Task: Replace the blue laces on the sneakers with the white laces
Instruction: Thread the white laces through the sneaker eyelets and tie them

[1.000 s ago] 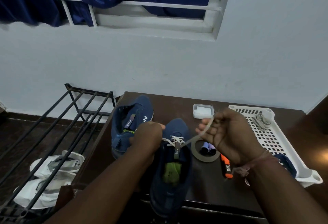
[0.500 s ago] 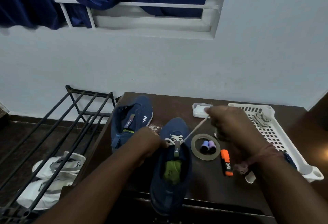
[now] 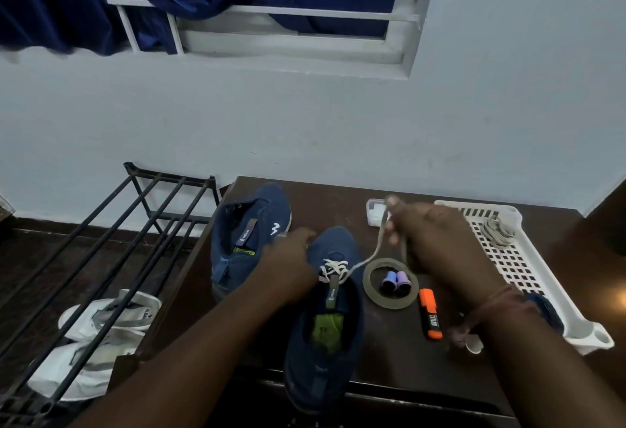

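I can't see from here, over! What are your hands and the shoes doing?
Right hand pinching the white lace, pulling it up from the near sneaker. Left hand steadying that sneaker. Far sneaker unlaced. Tape roll beside, not blocking.

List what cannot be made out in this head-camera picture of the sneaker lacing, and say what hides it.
- Left hand fingers: turned away, grip unseen.
- Near sneaker eyelets: partly covered by that hand.
- White lace end: motion-blurred at the right hand.
- Bundle in the white tray: too small to identify.
- Dark blue item by the tray: behind the right wrist.
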Motion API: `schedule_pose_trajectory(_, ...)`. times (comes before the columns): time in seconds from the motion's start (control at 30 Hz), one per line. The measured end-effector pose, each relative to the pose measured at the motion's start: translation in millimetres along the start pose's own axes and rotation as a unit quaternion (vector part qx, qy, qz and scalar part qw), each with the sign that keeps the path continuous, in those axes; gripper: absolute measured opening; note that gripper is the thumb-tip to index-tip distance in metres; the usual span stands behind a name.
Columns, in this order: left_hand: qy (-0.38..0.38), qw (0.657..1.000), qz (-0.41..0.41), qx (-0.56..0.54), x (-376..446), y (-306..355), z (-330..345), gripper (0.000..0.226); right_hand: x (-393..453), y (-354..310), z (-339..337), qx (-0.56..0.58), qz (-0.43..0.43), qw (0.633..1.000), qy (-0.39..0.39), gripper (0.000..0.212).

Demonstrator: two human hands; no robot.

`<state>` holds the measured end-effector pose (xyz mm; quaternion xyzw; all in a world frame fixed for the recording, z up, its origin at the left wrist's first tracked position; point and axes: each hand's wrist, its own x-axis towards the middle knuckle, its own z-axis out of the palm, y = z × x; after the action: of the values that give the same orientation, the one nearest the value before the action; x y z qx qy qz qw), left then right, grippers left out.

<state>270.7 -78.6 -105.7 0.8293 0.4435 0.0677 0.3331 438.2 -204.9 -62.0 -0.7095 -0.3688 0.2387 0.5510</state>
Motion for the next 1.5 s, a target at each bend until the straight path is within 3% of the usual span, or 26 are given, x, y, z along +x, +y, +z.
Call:
schedule_pose_trajectory(0.07,-0.013,0.988,0.146,-0.054,-6,11,-4,0.078,-7,1,12,-0.070,-0.020,0.994,-0.087,0.041)
schedule_pose_trajectory(0.13,-0.049,0.957,0.240,-0.157,-14,26,-9,0.087,-11,-5,20,-0.033,-0.032,0.988,-0.145,0.037)
schedule_pose_trajectory(0.23,-0.017,0.936,0.297,-0.187,-11,23,-12,0.043,-8,-12,22,0.086,-0.020,0.984,-0.155,0.031)
schedule_pose_trajectory(0.3,0.020,0.948,0.242,-0.204,-7,17,-16,0.019,-3,-8,21,0.131,-0.023,0.987,-0.086,0.025)
schedule_pose_trajectory(0.4,0.108,0.952,0.097,-0.269,-2,11,-25,0.025,4,3,14,0.177,-0.013,0.983,0.035,0.023)
schedule_pose_trajectory(0.47,0.143,0.926,-0.013,-0.350,2,6,-33,0.027,7,11,10,0.138,-0.010,0.987,0.080,0.017)
schedule_pose_trajectory(0.53,0.142,0.909,-0.080,-0.383,3,3,-40,0.022,7,15,11,0.106,0.008,0.990,0.092,0.012)
schedule_pose_trajectory(0.67,0.085,0.922,-0.127,-0.356,-1,8,-41,0.019,6,20,21,0.059,0.088,0.993,0.044,0.020)
schedule_pose_trajectory(0.7,0.068,0.941,-0.134,-0.303,-2,8,-40,0.027,5,22,24,0.041,0.107,0.993,0.026,0.020)
schedule_pose_trajectory(0.77,0.027,0.995,-0.083,-0.037,-2,6,-38,0.060,2,25,30,0.053,0.144,0.988,-0.012,0.014)
schedule_pose_trajectory(0.8,0.021,0.998,-0.025,0.055,-2,6,-34,0.072,0,25,33,0.062,0.156,0.985,-0.030,0.012)
schedule_pose_trajectory(0.83,0.014,0.996,0.046,0.076,-3,7,-31,0.079,-1,25,36,0.062,0.160,0.984,-0.048,0.012)
schedule_pose_trajectory(0.87,-0.004,0.993,0.107,0.039,-4,9,-26,0.077,-3,23,39,0.059,0.158,0.984,-0.064,0.012)
schedule_pose_trajectory(0.93,-0.018,0.984,0.167,-0.067,-5,12,-15,0.051,-3,21,41,0.062,0.147,0.983,-0.091,0.013)
schedule_pose_trajectory(1.03,0.054,0.981,0.166,-0.083,-2,14,-6,0.017,-2,21,43,0.084,0.164,0.977,-0.108,0.013)
schedule_pose_trajectory(1.27,0.050,0.987,0.135,-0.067,2,13,6,0.007,2,27,39,0.125,0.186,0.972,-0.073,0.019)
schedule_pose_trajectory(1.4,0.050,0.992,0.096,-0.060,4,12,11,0.009,2,38,38,-0.112,0.165,0.977,-0.080,0.025)
schedule_pose_trajectory(1.5,0.033,0.995,0.086,-0.033,3,11,21,0.017,0,44,38,-0.172,0.182,0.956,-0.153,0.030)
